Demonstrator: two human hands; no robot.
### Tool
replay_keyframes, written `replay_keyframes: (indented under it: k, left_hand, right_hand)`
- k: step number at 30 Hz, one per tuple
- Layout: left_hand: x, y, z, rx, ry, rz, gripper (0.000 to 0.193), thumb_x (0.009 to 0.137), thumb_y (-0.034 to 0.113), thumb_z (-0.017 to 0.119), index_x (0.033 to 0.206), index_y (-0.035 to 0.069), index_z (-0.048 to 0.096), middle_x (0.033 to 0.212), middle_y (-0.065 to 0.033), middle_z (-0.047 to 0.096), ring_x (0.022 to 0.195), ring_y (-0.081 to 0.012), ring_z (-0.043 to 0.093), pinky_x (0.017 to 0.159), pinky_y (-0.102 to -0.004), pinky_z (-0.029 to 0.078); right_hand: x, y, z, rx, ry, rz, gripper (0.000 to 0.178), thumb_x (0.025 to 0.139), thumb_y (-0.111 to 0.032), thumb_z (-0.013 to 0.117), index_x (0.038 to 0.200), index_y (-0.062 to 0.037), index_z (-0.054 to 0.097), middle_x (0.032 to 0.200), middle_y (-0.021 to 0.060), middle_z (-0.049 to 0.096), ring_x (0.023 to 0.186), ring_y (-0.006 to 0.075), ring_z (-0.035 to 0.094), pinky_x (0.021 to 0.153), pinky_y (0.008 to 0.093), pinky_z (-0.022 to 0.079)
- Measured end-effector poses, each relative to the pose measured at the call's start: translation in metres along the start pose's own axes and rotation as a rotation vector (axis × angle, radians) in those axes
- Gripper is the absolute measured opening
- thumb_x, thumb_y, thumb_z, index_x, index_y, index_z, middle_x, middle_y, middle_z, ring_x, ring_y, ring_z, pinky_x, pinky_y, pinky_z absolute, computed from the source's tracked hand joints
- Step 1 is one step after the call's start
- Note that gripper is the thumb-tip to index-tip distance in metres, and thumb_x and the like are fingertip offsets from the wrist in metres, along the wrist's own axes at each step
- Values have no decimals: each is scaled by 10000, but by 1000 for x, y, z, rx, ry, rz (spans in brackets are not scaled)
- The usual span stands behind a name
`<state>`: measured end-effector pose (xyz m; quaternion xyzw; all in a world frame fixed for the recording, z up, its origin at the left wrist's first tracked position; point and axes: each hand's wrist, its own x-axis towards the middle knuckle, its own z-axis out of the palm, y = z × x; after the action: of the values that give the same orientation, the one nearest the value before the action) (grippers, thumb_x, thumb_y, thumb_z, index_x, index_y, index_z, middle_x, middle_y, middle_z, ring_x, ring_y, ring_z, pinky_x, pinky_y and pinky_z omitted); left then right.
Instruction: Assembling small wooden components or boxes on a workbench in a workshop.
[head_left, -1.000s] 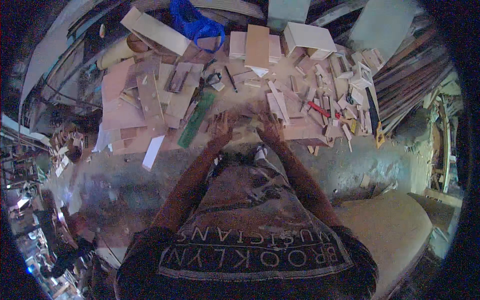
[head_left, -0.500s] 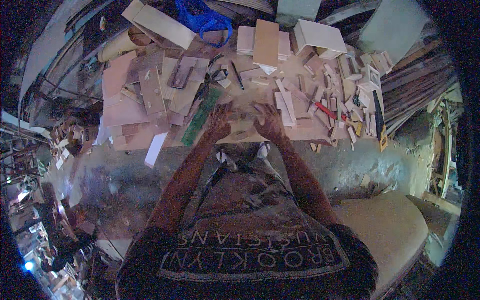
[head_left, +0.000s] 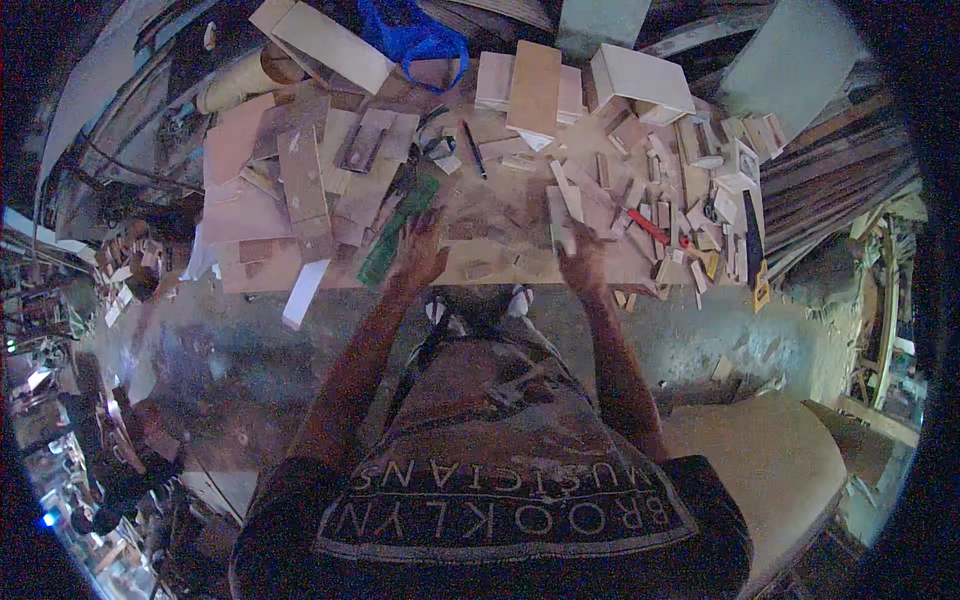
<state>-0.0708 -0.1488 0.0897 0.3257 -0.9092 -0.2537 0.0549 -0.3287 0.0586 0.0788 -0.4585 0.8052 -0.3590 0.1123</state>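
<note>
My left hand [head_left: 421, 252] hovers or rests over the front of the workbench [head_left: 500, 215], fingers spread and holding nothing. Its fingertips are beside a long green strip [head_left: 397, 230]. Farther right, my right hand [head_left: 585, 258] is also open, slightly blurred, with its fingers at a flat pale wood piece [head_left: 566, 205]; I cannot tell whether they touch it. Between the two hands lie small wooden blocks [head_left: 479, 269] near the bench's front edge. A dark pen-like stick [head_left: 473, 150] lies beyond them.
Flat boards [head_left: 237, 200] cover the bench's left side. Wood offcuts, a red-handled tool [head_left: 648, 226] and a handsaw [head_left: 757, 240] crowd the right. Wooden boxes [head_left: 640, 80] and a blue bag [head_left: 410, 40] stand along the back. A large board [head_left: 750, 460] is behind on the right.
My hands have moved apart, the left one leftward toward the green strip and the right one rightward. Small blocks between them are now more exposed.
</note>
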Motion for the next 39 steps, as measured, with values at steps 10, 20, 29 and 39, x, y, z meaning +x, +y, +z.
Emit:
replay_keyframes:
  k: [10,20,29,39]
  left_hand:
    - [29,-62,84,298,218,472,513,802,126,532,1313,115,493,1293,-186,497,1215,-377,440,1019,-549,335]
    - [32,-37,78,81,188,373,574,738,26,549,1300,130,495,1227,-162,557,1150,-375,491,950,-549,373]
    - [54,-31,70,75,65,395,594,744,60,571,1324,143,476,1175,-177,590,1082,-341,554,961,-510,387]
    - [55,-32,75,118,54,401,610,724,67,629,1309,160,485,1210,-126,588,1105,-329,545,1009,-520,353]
  right_hand:
    - [40,-79,62,-387,-335,-252,701,724,-228,707,1360,-132,429,1364,150,465,1242,366,411,1008,569,317]
    - [28,-39,79,-496,-217,-427,806,690,-233,722,1401,-109,363,1322,126,488,1214,349,428,980,574,328]
    - [49,-24,79,-483,-230,-439,801,671,-153,734,1391,-130,384,1247,100,525,1159,328,463,950,570,353]
    - [55,-27,75,-512,-247,-489,728,648,-171,762,1306,-137,454,1204,96,550,1118,304,493,993,563,324]
